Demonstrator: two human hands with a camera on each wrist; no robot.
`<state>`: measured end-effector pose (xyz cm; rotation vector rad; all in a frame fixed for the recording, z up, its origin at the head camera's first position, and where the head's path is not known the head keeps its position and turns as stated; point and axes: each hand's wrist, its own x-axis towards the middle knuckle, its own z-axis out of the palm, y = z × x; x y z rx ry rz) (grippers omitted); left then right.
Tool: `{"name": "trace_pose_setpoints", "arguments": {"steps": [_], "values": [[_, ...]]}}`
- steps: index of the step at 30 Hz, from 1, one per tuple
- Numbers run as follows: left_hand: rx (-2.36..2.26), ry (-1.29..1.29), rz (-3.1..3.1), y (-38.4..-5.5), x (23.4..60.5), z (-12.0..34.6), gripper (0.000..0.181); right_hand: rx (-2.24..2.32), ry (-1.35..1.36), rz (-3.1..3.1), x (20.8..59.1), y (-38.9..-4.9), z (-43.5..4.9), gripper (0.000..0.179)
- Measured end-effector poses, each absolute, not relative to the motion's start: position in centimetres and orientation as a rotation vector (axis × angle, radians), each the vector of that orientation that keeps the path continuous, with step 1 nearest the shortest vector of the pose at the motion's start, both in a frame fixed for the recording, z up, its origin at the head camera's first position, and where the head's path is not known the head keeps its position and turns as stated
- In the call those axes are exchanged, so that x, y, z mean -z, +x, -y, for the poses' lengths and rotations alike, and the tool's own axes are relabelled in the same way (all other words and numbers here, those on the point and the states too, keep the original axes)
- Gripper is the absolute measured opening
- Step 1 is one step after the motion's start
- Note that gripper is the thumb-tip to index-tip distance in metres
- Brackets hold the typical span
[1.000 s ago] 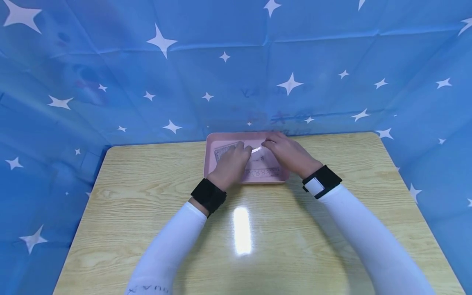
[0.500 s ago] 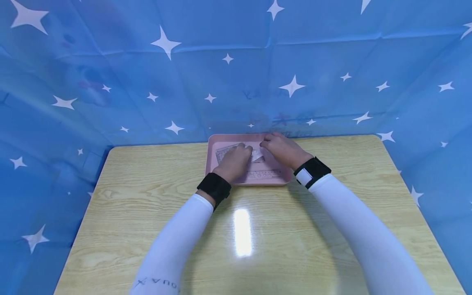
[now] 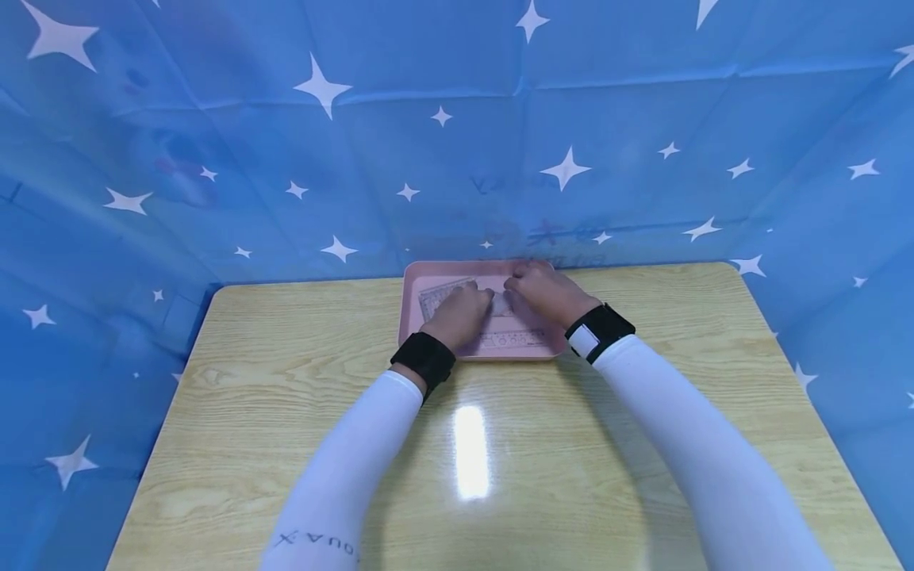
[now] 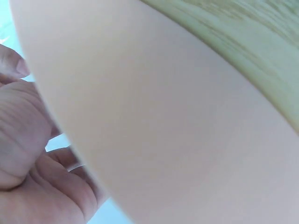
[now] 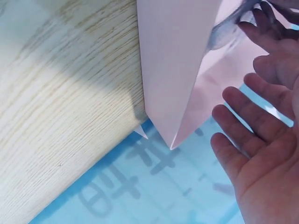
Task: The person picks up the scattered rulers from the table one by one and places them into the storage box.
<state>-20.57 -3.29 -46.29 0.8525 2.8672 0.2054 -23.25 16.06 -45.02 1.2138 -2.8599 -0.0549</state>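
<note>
A shallow pink tray [image 3: 407,317] stands at the table's back edge with both hands over it. My left hand [image 3: 459,313] reaches in from the front and pinches a clear plastic piece [image 3: 503,306]. In the right wrist view this plastic piece [image 5: 222,36] has a rounded edge and darker marks; its exact kind cannot be told. My right hand [image 3: 544,292] is over the tray's back right corner, and the right wrist view shows its fingers spread. A clear set square [image 3: 435,296] lies on the left of the tray, partly under my left hand. Near the front wall lies a clear ruler [image 3: 512,339].
The wood-grain table [image 3: 300,381] spreads around the tray, with a bright reflection in front. A blue curtain [image 3: 428,143] with white stars rises right behind the tray and along both sides.
The clear plastic piece has turned from a bright glint between the hands to a faint shape below the right fingertips. Both wrists have moved slightly inward.
</note>
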Motion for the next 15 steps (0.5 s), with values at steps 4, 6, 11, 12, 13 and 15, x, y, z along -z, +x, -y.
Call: {"name": "trace_pose_setpoints", "arguments": {"steps": [4, 6, 11, 12, 13, 15], "values": [[-0.207, 0.826, -2.867, -20.6, 46.3, 3.2, 0.029, 0.064, 1.198, 2.874, 45.1, -23.1, -16.1, 0.029], [-0.216, 0.802, -2.859, -20.5, 46.2, 3.2, 0.028, 0.055, 1.200, 2.871, 45.0, -22.8, -16.2, 0.027], [-0.221, 0.755, -2.857, -20.4, 46.5, 3.4, 0.026, -0.072, 1.223, 2.823, 44.8, -22.1, -16.2, 0.025], [-0.215, 0.750, -2.860, -20.4, 46.6, 3.4, 0.026, -0.097, 1.226, 2.811, 44.7, -22.0, -16.3, 0.025], [-0.202, 0.747, -2.863, -20.4, 46.6, 3.4, 0.026, -0.121, 1.228, 2.798, 44.7, -21.9, -16.3, 0.024], [-0.185, 0.741, -2.867, -20.4, 46.8, 3.4, 0.027, -0.160, 1.229, 2.779, 44.6, -21.7, -16.5, 0.022]]}}
